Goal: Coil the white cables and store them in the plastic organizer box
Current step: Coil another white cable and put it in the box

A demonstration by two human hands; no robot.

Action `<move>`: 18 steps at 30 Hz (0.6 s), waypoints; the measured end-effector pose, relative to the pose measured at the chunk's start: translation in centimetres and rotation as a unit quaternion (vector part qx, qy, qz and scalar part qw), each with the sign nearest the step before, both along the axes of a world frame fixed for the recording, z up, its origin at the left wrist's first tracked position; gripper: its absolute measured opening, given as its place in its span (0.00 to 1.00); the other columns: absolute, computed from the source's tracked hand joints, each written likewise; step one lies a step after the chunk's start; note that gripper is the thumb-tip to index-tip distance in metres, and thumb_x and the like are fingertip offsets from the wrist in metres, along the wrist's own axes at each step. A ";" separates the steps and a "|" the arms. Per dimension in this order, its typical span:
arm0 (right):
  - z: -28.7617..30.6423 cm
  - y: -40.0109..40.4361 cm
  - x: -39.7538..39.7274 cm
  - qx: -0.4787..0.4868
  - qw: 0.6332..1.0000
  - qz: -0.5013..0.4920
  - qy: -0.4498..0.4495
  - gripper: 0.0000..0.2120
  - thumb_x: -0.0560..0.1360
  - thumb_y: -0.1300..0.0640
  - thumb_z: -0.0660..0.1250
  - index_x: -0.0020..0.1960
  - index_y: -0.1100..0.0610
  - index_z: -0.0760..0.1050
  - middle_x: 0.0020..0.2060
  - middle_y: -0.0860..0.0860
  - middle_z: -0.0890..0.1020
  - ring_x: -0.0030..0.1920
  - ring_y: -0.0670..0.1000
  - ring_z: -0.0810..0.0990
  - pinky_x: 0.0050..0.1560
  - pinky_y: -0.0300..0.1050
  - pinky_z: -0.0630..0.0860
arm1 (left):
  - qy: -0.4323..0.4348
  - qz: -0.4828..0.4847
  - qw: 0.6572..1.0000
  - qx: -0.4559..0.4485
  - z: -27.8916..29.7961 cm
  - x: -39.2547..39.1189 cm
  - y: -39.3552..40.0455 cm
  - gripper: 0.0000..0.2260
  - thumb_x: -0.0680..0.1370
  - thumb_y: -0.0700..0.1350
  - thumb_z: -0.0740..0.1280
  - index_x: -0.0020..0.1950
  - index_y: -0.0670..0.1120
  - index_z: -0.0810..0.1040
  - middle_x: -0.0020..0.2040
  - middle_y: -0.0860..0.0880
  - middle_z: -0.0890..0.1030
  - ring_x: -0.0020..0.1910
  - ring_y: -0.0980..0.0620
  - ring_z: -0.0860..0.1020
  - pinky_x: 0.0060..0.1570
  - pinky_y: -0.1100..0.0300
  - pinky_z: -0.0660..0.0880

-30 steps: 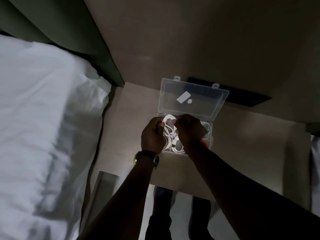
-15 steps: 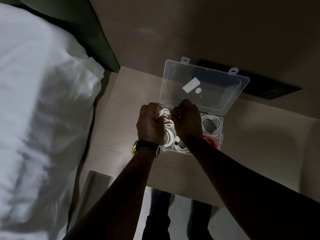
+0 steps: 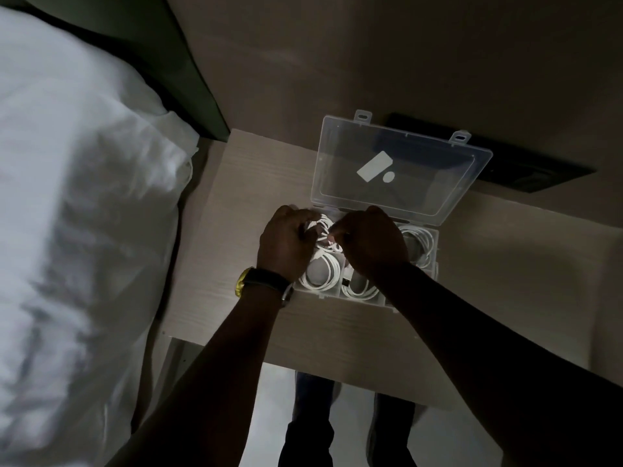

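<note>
A clear plastic organizer box point(image 3: 435, 244) stands on a pale wooden bedside table point(image 3: 236, 203), its lid point(image 3: 397, 170) propped open toward the wall. Coiled white cables fill its compartments: one at the front left point(image 3: 320, 274), one at the front middle point(image 3: 360, 291), one at the right point(image 3: 419, 242). Above the box's left part, my left hand point(image 3: 285, 246) and my right hand point(image 3: 371, 244) meet, both pinching a small white cable coil point(image 3: 325, 235). The hands hide the compartment under them.
A white pillow and bedding point(image 3: 77, 230) lie close on the left, against a dark green headboard point(image 3: 175, 55). A black flat panel point(image 3: 526, 170) sits at the wall behind the lid. My legs and shoes point(image 3: 350, 423) show below the table's front edge.
The view has shifted a little, so the box sits slightly higher in frame. Both hands stay over the left compartments, still working the same small white coil.
</note>
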State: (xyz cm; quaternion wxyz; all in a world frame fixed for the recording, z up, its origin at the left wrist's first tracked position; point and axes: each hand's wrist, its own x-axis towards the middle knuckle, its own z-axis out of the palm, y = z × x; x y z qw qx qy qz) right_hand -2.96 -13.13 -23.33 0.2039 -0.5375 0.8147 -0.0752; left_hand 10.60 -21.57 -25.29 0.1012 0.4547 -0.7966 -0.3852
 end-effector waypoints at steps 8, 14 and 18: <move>-0.4 -1.3 1.0 -0.004 0.999 0.001 0.045 0.06 0.77 0.55 0.64 0.53 0.51 0.76 0.46 0.50 0.85 0.51 0.58 0.80 0.38 0.47 0.73 | -0.051 -0.059 0.997 0.029 0.8 -0.5 -1.5 0.09 0.70 0.46 0.75 0.49 0.49 0.81 0.49 0.48 0.82 0.49 0.48 0.79 0.45 0.60 0.69; -0.3 -0.6 1.3 0.009 0.998 0.027 0.059 0.09 0.80 0.53 0.62 0.54 0.54 0.79 0.51 0.51 0.80 0.55 0.57 0.77 0.40 0.49 0.76 | -0.108 -0.049 0.993 -0.028 0.7 -1.8 -1.0 0.05 0.74 0.46 0.68 0.48 0.49 0.77 0.48 0.46 0.80 0.46 0.44 0.79 0.40 0.58 0.66; 0.3 0.0 1.6 0.014 0.993 0.057 0.102 0.13 0.81 0.54 0.58 0.52 0.56 0.81 0.48 0.52 0.81 0.56 0.58 0.75 0.44 0.50 0.76 | -0.103 -0.046 0.993 -0.037 0.4 -1.8 -0.5 0.06 0.72 0.45 0.69 0.46 0.50 0.74 0.45 0.47 0.79 0.42 0.44 0.78 0.38 0.57 0.66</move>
